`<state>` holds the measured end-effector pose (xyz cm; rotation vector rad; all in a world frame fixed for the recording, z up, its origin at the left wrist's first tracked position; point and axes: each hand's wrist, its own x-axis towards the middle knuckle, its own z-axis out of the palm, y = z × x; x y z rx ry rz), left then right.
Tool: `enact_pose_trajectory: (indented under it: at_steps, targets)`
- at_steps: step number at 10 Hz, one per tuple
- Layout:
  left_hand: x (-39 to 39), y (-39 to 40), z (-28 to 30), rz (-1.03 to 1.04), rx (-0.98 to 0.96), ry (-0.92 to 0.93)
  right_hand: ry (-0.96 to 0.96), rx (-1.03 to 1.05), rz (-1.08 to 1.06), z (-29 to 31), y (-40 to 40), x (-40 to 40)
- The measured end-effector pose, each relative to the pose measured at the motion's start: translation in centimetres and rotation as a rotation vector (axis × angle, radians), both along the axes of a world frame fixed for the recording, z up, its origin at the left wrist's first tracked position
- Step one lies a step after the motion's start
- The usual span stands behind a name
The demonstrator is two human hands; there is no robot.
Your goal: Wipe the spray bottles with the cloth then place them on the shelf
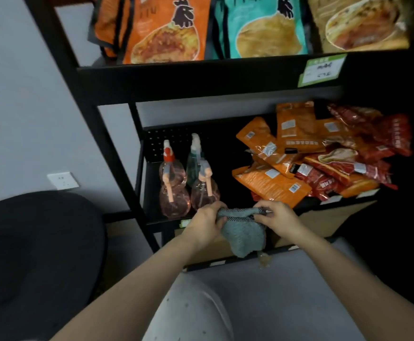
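Observation:
Three spray bottles stand on the left of the lower black shelf (151, 217): a pink one with a red collar (174, 193), a teal one (193, 166) behind, and a second pink one (204, 193) at the front right. Just in front of the shelf edge, both my hands hold a grey-blue cloth (244, 232) that hangs down between them. My left hand (207, 221) grips its left end. My right hand (279, 219) pinches its right end.
Orange and red snack packets (311, 158) are piled on the right of the same shelf. Larger packets (166, 33) stand on the shelf above. A cardboard box (324, 222) sits below. A dark round seat (36, 254) is at my left, a wall socket (63, 180) behind it.

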<state>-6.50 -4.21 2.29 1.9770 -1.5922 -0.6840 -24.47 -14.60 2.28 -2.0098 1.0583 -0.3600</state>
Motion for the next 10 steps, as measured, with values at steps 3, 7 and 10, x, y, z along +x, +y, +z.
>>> enact_pose_trajectory:
  at_steps: [3,7,10]
  targets:
    - [-2.4,-8.2,-2.8,0.157,0.042,-0.149,0.12,-0.06,-0.079,-2.2,-7.0,0.9]
    - [-2.8,-12.2,-3.4,0.173,0.141,-0.285,0.381,-0.35,-0.014,-4.0,-9.9,3.3]
    - [-2.6,-10.4,-1.7,-0.059,-0.001,-0.455,0.327,-0.46,0.041,-2.5,-7.2,1.0]
